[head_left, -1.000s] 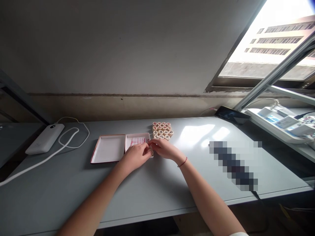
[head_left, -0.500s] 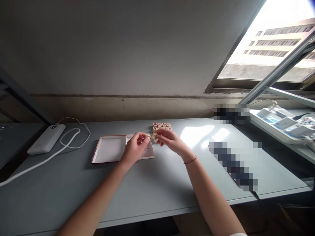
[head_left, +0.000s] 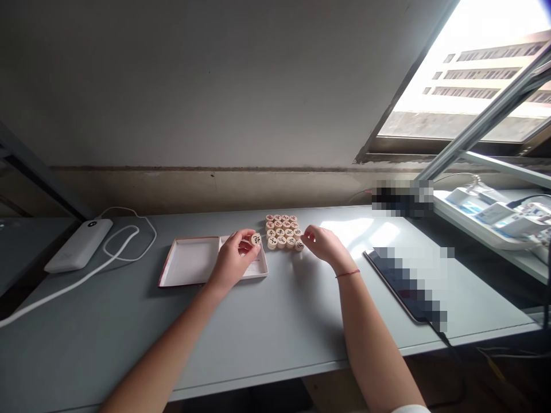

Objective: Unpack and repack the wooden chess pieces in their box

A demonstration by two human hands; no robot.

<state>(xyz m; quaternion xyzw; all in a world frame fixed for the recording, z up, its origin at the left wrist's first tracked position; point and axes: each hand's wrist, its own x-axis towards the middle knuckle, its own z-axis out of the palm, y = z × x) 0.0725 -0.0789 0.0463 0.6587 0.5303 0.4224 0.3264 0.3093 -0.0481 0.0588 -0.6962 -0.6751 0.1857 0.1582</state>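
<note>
My left hand [head_left: 235, 261] hovers over the open white box [head_left: 260, 269] and pinches one round wooden chess piece [head_left: 255, 239] between thumb and fingers. My right hand [head_left: 322, 245] rests at the right end of a block of wooden chess pieces [head_left: 282, 231] laid in rows on the grey table [head_left: 267, 321]; its fingertips touch the piece at the front right corner [head_left: 299, 246]. The box's lid [head_left: 189, 261] lies open side up, just left of the box.
A white power bank [head_left: 78, 245] with a looping white cable [head_left: 124, 241] lies at the far left. A flat dark device [head_left: 407, 281], partly blurred, lies right of my right hand. A shelf with small boxes [head_left: 495, 218] stands at the right under the window.
Both hands lifted from the box. My left hand now holds one piece up, and my right hand moved right and set a piece at the front right of the rows.
</note>
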